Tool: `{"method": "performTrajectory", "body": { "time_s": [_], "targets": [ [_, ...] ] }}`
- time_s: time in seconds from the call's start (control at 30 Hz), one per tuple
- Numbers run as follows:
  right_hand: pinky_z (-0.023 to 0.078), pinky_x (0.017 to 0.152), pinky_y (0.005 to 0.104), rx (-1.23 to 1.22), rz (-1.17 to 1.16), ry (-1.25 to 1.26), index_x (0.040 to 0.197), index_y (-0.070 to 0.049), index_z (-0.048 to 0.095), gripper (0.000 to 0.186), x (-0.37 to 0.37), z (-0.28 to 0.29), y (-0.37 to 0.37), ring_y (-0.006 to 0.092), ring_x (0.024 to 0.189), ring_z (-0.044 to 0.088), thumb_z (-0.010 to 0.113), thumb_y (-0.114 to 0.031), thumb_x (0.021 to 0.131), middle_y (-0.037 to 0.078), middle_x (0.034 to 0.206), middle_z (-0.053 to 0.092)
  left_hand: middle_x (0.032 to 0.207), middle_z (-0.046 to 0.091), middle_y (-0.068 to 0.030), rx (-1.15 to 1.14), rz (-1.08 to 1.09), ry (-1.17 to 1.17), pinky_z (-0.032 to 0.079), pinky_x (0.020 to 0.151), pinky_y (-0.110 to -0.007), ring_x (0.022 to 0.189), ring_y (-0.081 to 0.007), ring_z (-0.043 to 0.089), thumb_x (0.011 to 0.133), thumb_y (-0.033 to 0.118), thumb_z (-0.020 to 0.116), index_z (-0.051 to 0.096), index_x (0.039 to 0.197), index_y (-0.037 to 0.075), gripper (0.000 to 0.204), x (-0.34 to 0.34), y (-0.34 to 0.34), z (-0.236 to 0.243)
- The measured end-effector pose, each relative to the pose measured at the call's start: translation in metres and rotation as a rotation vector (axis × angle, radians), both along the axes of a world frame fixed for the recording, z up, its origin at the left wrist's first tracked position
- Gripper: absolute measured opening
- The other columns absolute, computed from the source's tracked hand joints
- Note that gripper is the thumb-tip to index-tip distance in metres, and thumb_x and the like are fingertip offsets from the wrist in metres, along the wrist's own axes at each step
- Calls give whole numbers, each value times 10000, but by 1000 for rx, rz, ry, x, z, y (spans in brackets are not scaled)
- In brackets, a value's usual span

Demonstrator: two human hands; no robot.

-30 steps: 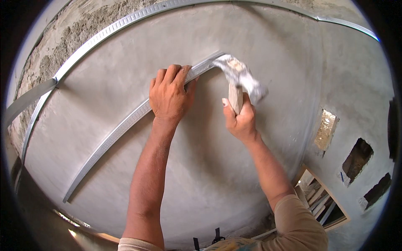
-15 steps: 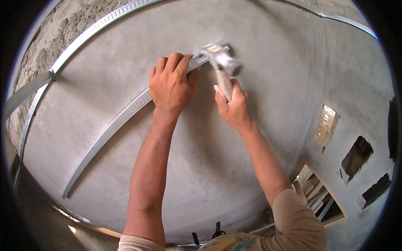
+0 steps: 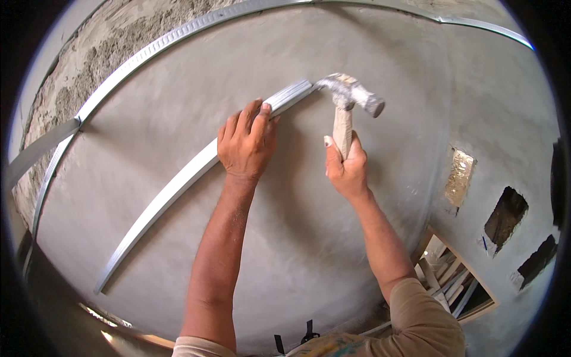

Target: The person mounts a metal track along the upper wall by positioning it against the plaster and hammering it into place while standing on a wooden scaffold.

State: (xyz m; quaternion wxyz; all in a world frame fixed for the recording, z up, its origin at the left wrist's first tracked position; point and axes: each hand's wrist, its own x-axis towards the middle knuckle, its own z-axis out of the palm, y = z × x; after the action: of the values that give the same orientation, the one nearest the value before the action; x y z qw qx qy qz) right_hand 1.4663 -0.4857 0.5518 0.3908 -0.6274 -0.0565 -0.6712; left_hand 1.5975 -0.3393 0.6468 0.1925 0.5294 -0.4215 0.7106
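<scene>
My left hand (image 3: pixel 246 141) grips a long metal channel (image 3: pixel 178 181) near its upper end, fingers over the top edge and thumb toward the near side. The silvery strip slants from the lower left up to the middle, in front of a grey plastered wall (image 3: pixel 333 250). In my right hand (image 3: pixel 347 169) is a claw hammer (image 3: pixel 343 122) with a pale, worn handle. Its striking face points right, and its claw is at the channel's upper right end; whether the two touch I cannot tell.
Another metal channel (image 3: pixel 156 49) runs along the wall's top and left, with rough bare masonry (image 3: pixel 113 56) above it. At the right the wall has rectangular holes (image 3: pixel 506 219). A wood-framed opening (image 3: pixel 455 279) at lower right shows stacked lengths behind it.
The hammer has swung right and a little down, off the channel's end. The channel has turned about its length in my left hand, showing a smoother, brighter side, and has shifted slightly down.
</scene>
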Motion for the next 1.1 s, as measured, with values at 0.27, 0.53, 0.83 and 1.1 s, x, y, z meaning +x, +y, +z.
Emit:
{"method": "performTrajectory", "body": {
  "time_s": [0.27, 0.53, 0.83, 1.1],
  "targets": [
    [491, 525, 395, -70, -98, 118, 961, -1, 514, 240, 2, -4, -22, 266, 549, 636, 680, -171, 988, 117, 649, 598, 1145, 738, 83, -30, 20, 68, 511, 771, -328, 902, -154, 665, 804, 327, 861, 715, 1034, 197, 301, -8, -7, -1],
    [506, 528, 376, -115, -128, -44, 1023, 22, 551, 198, 4, -1, -16, 257, 573, 662, 675, -125, 976, 121, 699, 654, 1116, 735, 109, -46, 50, 93, 472, 826, -341, 939, -156, 667, 802, 282, 855, 695, 996, 214, 261, -6, -13, -13],
    [531, 549, 388, -156, -111, -38, 1104, 61, 581, 252, 24, -12, -21, 280, 609, 685, 688, -118, 962, 134, 751, 676, 1107, 735, 125, -79, 52, 91, 453, 847, -336, 968, -166, 678, 797, 216, 837, 668, 1006, 221, 269, 2, -20, -23],
    [498, 524, 394, -90, -154, 101, 972, 15, 538, 219, 26, -4, -30, 275, 550, 633, 687, -145, 973, 125, 658, 602, 1121, 730, 133, -71, 36, 125, 441, 855, -335, 991, -166, 673, 811, 207, 830, 669, 1008, 215, 254, -1, -22, -25]
  ]
}}
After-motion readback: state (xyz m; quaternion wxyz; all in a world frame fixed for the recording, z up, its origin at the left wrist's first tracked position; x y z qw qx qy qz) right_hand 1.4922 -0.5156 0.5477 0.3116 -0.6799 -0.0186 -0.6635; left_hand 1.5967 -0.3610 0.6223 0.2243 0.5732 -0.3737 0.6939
